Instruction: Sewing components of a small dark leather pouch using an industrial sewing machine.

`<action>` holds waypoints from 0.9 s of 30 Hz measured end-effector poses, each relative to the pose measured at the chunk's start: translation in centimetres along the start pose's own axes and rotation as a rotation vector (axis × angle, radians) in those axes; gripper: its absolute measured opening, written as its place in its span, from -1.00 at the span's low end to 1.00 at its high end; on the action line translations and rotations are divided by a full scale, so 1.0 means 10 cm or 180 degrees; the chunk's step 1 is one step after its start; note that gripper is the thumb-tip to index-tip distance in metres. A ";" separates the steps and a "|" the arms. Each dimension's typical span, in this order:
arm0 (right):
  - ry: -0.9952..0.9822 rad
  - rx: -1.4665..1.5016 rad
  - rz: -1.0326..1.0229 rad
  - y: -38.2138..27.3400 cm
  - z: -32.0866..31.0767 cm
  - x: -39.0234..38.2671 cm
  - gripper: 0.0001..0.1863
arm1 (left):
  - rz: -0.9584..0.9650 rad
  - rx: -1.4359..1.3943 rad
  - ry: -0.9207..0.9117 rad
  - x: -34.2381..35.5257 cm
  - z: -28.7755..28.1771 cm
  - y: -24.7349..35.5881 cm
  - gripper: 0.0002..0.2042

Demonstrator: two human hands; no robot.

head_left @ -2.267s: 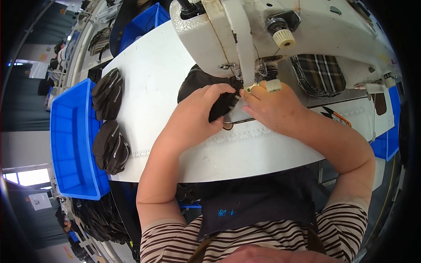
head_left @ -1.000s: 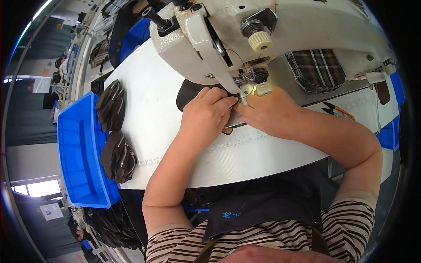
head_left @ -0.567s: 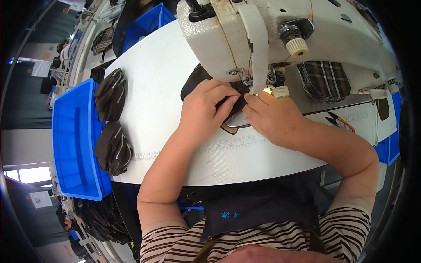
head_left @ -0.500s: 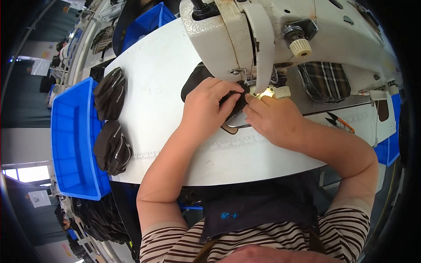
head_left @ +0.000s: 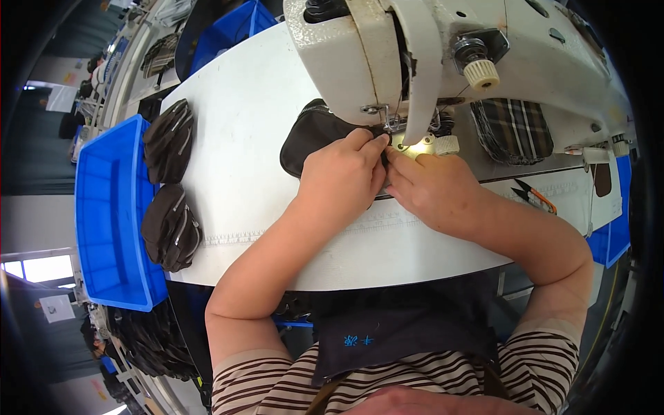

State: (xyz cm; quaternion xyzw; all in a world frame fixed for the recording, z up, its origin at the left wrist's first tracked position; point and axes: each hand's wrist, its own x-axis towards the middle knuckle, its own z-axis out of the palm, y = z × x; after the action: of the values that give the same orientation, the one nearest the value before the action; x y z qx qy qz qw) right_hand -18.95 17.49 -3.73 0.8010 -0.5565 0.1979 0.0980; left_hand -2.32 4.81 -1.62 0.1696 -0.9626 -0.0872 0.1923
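Observation:
A dark brown fabric pouch piece (head_left: 304, 140) with a zipper along its far edge lies at the sewing machine (head_left: 332, 55), its right end under the needle area. My left hand (head_left: 340, 173) pinches the fabric edge just left of the presser foot, fingertips bunched together. My right hand (head_left: 443, 190) is close beside it, its thumb and fingers closed on the near edge of the same piece. The lit needle plate (head_left: 418, 146) shows just beyond my right fingers. Between the hands, most of the gripped edge is hidden.
Two dark zippered pouches (head_left: 169, 142) sit at the table's left edge, beside a blue plastic bin (head_left: 114, 214). A stack of plaid fabric pieces (head_left: 512, 131) lies under the machine arm. Orange-handled thread snips (head_left: 536, 196) rest to the right. Another blue bin (head_left: 232, 34) stands behind.
My left hand has turned and shifted slightly right, its fingers now more bunched at the edge. More of the pouch piece shows to its left. My right hand has barely moved.

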 end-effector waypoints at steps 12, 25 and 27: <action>-0.0157 0.0016 0.0125 0.00 -0.04 -0.01 -0.81 | 0.0136 -0.0172 -0.0103 0.00 -0.04 0.03 -0.62; -0.0121 -0.0392 0.0015 0.02 -0.15 0.01 -0.82 | 0.0116 -0.0510 -0.0439 -0.06 -0.20 -0.08 -0.55; -0.0059 -0.0470 -0.0044 0.05 -0.15 0.02 -0.82 | -0.0054 -0.0616 -0.0603 -0.03 -0.22 -0.07 -0.58</action>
State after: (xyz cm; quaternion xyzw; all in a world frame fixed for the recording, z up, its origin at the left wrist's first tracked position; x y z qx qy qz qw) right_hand -19.64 17.71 -2.33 0.7972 -0.5650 0.1481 0.1530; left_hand -0.98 3.99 0.09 0.1494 -0.9621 -0.1970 0.1152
